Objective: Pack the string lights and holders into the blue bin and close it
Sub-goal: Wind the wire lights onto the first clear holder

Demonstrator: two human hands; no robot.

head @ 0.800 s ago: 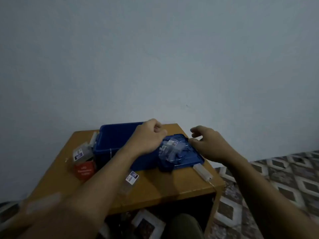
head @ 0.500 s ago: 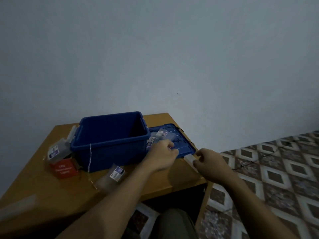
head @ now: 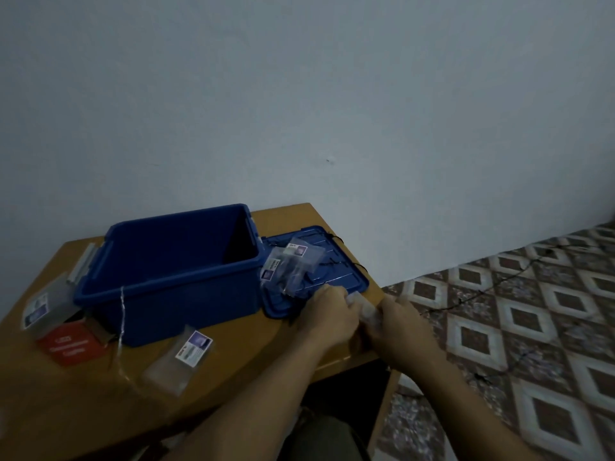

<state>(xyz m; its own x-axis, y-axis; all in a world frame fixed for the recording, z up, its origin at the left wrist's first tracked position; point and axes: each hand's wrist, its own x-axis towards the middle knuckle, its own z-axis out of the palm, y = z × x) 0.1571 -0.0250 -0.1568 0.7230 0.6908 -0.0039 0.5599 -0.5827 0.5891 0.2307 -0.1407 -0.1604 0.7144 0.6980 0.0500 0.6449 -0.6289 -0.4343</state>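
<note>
Barely begun; blue bin [head: 173, 294] open on the bench [head: 83, 410], seemingly empty; lid [head: 346, 271] off, flat just right of it. Fingers of left hand [head: 327, 314] and right hand [head: 402, 324] curled round one clear holder [head: 364, 306] at the bench's right edge. Still to pack: overlapping packets [head: 293, 264] on the lid, two or three; one front packet [head: 179, 361]; one left packet [head: 46, 304]; one red box [head: 71, 346]; one thin wire [head: 121, 314] over the bin's front wall; then closing.

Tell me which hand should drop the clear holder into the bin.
Left, probably. Both hands hold the clear holder, but the left hand sits nearer the open blue bin; the right hand is farther off.
</note>
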